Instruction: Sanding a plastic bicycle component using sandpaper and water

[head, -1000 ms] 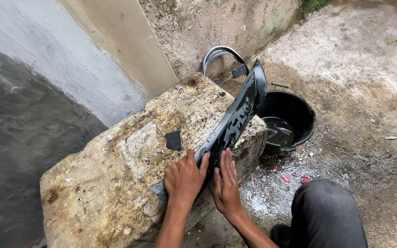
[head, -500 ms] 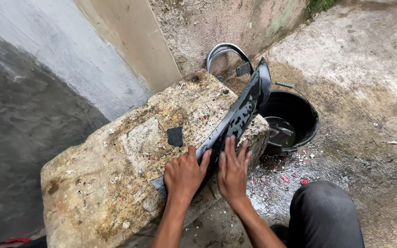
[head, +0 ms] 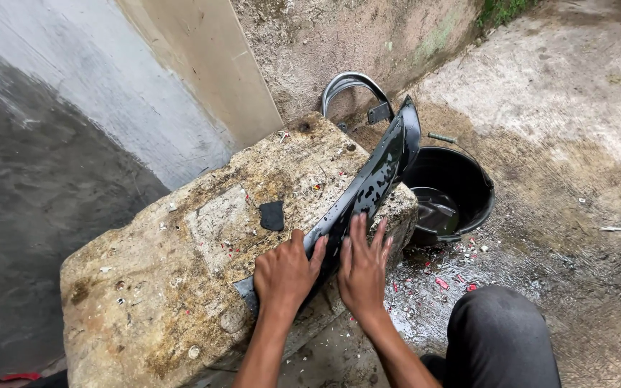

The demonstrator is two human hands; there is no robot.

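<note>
On the stone block (head: 181,287), wet black fender (head: 368,187) under left hand (head: 285,273), right hand (head: 361,266)

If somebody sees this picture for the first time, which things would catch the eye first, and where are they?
A long, glossy black curved panel lies wet along the right edge of a big rough stone block, with the left hand and right hand pressed flat on its near end. Just behind it, on the wet ground, stands a black bucket holding some water.
</note>
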